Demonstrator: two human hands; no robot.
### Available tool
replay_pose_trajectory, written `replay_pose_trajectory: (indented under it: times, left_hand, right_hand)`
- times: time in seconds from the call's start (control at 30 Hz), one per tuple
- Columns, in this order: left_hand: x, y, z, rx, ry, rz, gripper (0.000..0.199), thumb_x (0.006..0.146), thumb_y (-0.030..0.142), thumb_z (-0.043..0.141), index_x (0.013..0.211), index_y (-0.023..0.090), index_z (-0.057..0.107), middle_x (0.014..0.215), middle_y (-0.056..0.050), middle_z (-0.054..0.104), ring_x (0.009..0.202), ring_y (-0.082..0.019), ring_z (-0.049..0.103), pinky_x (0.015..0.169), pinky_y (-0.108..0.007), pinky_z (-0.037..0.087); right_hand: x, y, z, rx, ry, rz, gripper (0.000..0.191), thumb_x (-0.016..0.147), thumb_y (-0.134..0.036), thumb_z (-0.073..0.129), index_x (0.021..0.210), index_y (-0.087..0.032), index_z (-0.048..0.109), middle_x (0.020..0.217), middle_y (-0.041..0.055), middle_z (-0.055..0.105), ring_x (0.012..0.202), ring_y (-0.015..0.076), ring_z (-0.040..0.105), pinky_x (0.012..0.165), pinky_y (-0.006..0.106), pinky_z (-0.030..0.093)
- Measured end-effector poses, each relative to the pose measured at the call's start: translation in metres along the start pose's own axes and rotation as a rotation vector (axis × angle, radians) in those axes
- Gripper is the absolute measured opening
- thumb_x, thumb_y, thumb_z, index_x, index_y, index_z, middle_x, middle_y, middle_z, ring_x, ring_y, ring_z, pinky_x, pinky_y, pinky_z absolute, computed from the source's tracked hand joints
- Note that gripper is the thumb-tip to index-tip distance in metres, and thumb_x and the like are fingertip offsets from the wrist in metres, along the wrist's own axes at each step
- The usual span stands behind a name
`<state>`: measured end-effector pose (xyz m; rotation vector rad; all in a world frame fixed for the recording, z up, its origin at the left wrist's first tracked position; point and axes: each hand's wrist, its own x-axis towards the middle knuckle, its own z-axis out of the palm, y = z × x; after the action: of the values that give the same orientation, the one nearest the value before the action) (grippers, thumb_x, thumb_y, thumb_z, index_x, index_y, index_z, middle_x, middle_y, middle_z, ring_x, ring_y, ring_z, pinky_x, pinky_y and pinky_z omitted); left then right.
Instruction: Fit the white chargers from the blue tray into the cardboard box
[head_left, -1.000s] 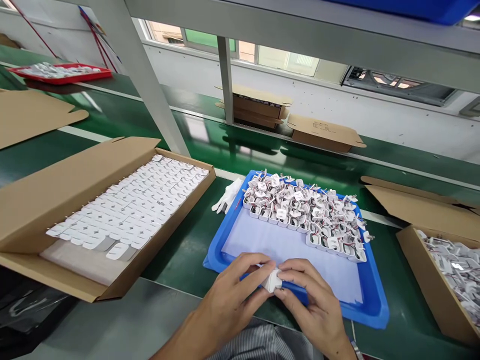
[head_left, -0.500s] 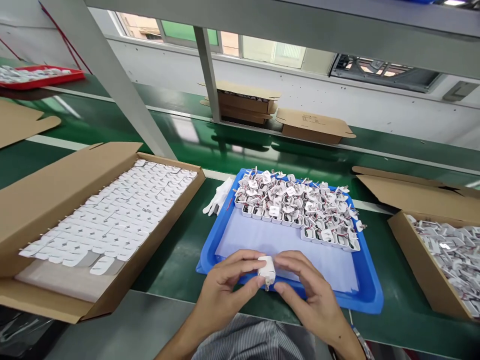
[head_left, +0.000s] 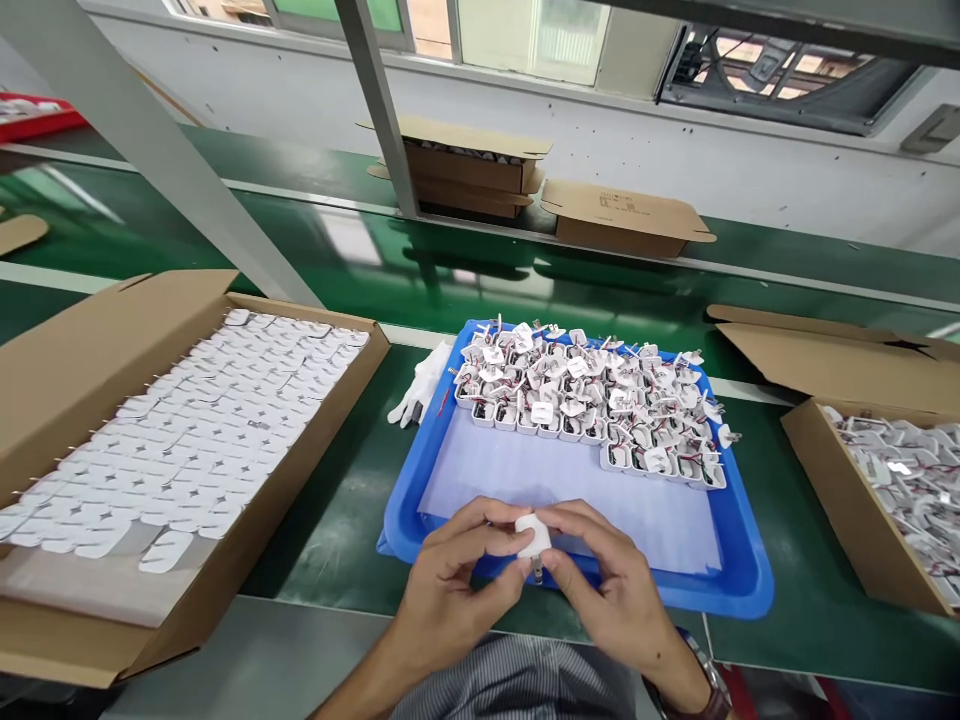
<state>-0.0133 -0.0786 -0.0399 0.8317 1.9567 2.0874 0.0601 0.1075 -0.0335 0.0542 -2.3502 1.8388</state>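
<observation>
Between my two hands is a small white plug adapter [head_left: 533, 537], its metal prongs pointing down toward me. My left hand [head_left: 469, 570] pinches it from the left with thumb and fingers. On the other side my right hand [head_left: 604, 580] has its index finger and thumb closed against the adapter. Both hands are over the near rim of a blue tray [head_left: 739, 590]. In the tray's far half stand rows of open white adapter housings [head_left: 570, 385], with red and dark wires and loose pronged covers on top.
At left, an open cardboard box [head_left: 300, 470] holds rows of white adapters [head_left: 202, 430]. Another carton [head_left: 840, 500] at right contains many white wired parts [head_left: 900, 480]. A white glove [head_left: 421, 385] lies beside the tray. Closed cartons [head_left: 622, 215] sit behind, near a slanting metal post [head_left: 165, 170].
My right thumb and index finger have come in from apart to press on the adapter. The adapter has tilted slightly in my left hand. The camera view has shifted downward.
</observation>
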Motion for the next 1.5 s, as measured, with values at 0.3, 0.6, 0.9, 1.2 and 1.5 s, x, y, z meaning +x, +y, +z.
replay_pose_trajectory:
  times: [0.3,0.6,0.9,1.2,1.5]
  left_hand:
    - [0.0,0.006,0.004,0.031,0.037,-0.049,0.03,0.086,0.004,0.075,0.104,0.026,0.084,0.105,-0.007,0.075,0.093,-0.019,0.077,0.08,-0.028,0.064]
    - [0.003,0.005,0.008,0.114,0.034,-0.051,0.03,0.089,0.004,0.068,0.107,0.026,0.08,0.114,-0.007,0.074,0.101,-0.02,0.078,0.084,-0.029,0.064]
    - [0.005,0.006,0.007,0.12,-0.036,-0.123,0.023,0.097,0.014,0.065,0.112,0.026,0.077,0.122,-0.009,0.072,0.114,-0.023,0.074,0.099,-0.035,0.062]
    - [0.007,0.006,0.002,-0.002,-0.076,-0.203,0.023,0.101,0.023,0.067,0.12,0.029,0.078,0.131,-0.01,0.069,0.12,-0.025,0.072,0.1,-0.036,0.063]
    - [0.008,0.005,-0.003,0.055,-0.107,-0.172,0.023,0.1,0.018,0.067,0.116,0.027,0.081,0.124,-0.011,0.074,0.116,-0.025,0.075,0.097,-0.035,0.063]
  right_hand:
    - [-0.001,0.001,-0.006,0.097,-0.037,0.059,0.048,0.101,-0.017,0.065,0.146,-0.035,0.063,0.13,0.0061,0.073,0.114,0.0187,0.072,0.1,0.034,0.061]
    - [0.001,0.002,0.0,0.19,0.031,0.151,0.049,0.1,-0.018,0.066,0.145,-0.034,0.062,0.125,0.0054,0.076,0.111,0.0184,0.074,0.099,0.034,0.063]
    - [0.002,0.007,-0.005,0.204,0.015,0.171,0.044,0.101,-0.034,0.069,0.144,-0.026,0.063,0.124,0.0089,0.076,0.111,0.0207,0.074,0.101,0.038,0.062]
    - [0.002,0.008,-0.006,0.218,-0.025,0.187,0.041,0.103,-0.032,0.067,0.143,-0.033,0.064,0.126,0.0059,0.075,0.111,0.0195,0.073,0.101,0.036,0.06]
    - [0.002,0.01,-0.005,0.203,0.036,0.202,0.038,0.096,-0.025,0.074,0.133,-0.034,0.072,0.119,0.0022,0.076,0.104,0.0169,0.075,0.096,0.032,0.062]
